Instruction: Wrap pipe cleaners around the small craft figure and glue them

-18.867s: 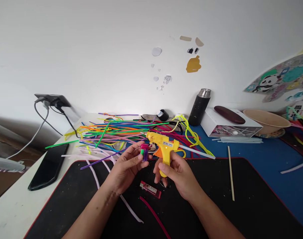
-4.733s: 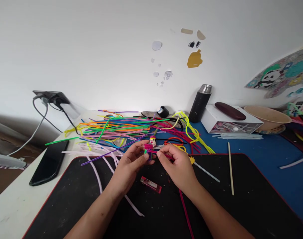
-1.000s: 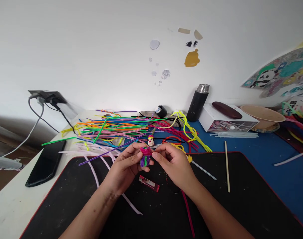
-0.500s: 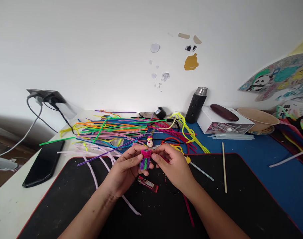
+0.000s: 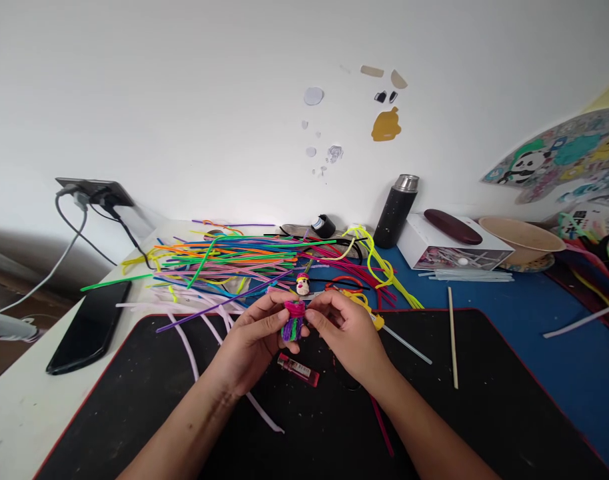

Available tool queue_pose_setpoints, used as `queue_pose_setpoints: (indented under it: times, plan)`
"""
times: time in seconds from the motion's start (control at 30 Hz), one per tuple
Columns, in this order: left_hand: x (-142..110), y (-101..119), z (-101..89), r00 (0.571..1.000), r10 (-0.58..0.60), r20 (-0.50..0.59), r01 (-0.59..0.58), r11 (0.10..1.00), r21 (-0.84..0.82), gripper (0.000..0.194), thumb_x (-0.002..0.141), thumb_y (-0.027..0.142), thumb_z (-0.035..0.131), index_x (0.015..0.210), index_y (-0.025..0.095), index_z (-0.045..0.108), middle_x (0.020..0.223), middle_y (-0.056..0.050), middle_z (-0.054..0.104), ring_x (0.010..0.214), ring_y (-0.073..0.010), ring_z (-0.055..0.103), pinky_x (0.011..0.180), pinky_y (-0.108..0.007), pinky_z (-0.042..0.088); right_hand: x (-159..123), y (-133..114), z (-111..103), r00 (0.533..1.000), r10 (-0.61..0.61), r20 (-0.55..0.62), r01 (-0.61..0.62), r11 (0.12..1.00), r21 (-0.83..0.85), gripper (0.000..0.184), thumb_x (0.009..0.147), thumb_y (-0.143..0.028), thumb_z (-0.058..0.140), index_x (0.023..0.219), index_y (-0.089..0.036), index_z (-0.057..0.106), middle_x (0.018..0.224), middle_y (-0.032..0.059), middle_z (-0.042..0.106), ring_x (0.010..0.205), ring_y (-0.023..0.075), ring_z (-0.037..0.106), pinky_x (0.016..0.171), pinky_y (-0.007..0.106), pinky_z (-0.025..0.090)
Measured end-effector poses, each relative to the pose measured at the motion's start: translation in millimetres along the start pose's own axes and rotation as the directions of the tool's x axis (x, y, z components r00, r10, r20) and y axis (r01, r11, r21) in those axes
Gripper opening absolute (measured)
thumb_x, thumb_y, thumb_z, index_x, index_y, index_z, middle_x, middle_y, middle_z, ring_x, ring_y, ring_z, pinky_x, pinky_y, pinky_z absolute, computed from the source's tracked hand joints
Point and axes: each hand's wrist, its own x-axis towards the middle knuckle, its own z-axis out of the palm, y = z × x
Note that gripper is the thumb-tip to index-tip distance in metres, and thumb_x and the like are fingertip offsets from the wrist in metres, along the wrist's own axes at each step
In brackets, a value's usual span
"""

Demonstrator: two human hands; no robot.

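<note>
Head view: one small bundle (image 5: 292, 328), one doll head (image 5: 303, 286), one lighter (image 5: 298, 371), one wooden stick (image 5: 453, 340). Bundle stubby, purple-green stripes under pink band (image 5: 295, 309), held above black mat (image 5: 509, 400). Left hand (image 5: 254, 335) grips bundle; right hand (image 5: 348, 333) pinches band's edge. Glue gun (image 5: 378, 323) mostly hidden; heaped pipe cleaners (image 5: 244, 253) overlap, uncountable.

- The yellow glue gun (image 5: 379, 322), at first in the right hand (image 5: 352, 333), now lies beyond it, partly hidden.
- The right hand now pinches the magenta chenille stem (image 5: 381, 427) close beside the purple-green bundle (image 5: 292, 328).
- The stem's loose end now lies further right, beside the right forearm.
- The doll head (image 5: 302, 286), at first largely covered, now shows clearly.
</note>
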Motion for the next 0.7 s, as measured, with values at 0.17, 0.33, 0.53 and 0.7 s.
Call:
queue_pose_setpoints:
  times: [0.17,0.33,0.53,0.7]
  plan:
    - [-0.4,-1.0,-1.0,1.000,0.028,0.003,-0.028,0.999,0.020,0.024,0.080,0.025,0.090,0.103,0.019,0.083,0.086,-0.004,0.076,0.076,-0.0198,0.077,0.055,-0.022,0.063,-0.5,1.1,0.2,1.000,-0.003,0.008,0.003,1.000,-0.012,0.013,0.095,-0.035,0.070,0.089,-0.023,0.071,0.085,0.0036,0.076,0.078,0.0210,0.072,0.070,0.032,0.056]
    - [-0.7,0.0,1.6,0.999,0.050,0.005,-0.050,0.998,0.041,0.025,0.080,0.025,0.091,0.102,0.019,0.083,0.089,-0.003,0.075,0.076,-0.0192,0.076,0.057,-0.023,0.064,-2.0,3.0,2.2,0.999,0.013,0.038,-0.016,0.997,0.076,0.015,0.097,-0.036,0.069,0.100,-0.023,0.075,0.090,0.0049,0.076,0.081,0.0221,0.074,0.075,0.034,0.059]
    - [0.1,0.7,3.2,0.998,0.060,-0.002,-0.060,0.998,0.033,0.024,0.080,0.026,0.091,0.102,0.019,0.084,0.087,-0.003,0.075,0.076,-0.0192,0.076,0.058,-0.023,0.064,-2.6,2.2,6.4,0.988,0.106,0.115,-0.129,0.966,0.224,0.026,0.098,-0.042,0.068,0.111,-0.021,0.075,0.083,0.0024,0.073,0.071,0.0175,0.069,0.064,0.030,0.056]
    - [0.4,-0.4,2.7,0.999,0.045,0.004,-0.045,0.999,-0.001,0.026,0.079,0.026,0.092,0.102,0.019,0.083,0.087,-0.003,0.075,0.075,-0.0181,0.075,0.057,-0.023,0.064,-2.8,1.1,6.1,0.984,0.134,0.114,-0.160,0.954,0.256,0.030,0.097,-0.046,0.070,0.112,-0.020,0.075,0.079,0.0010,0.070,0.061,0.0139,0.060,0.056,0.027,0.049]
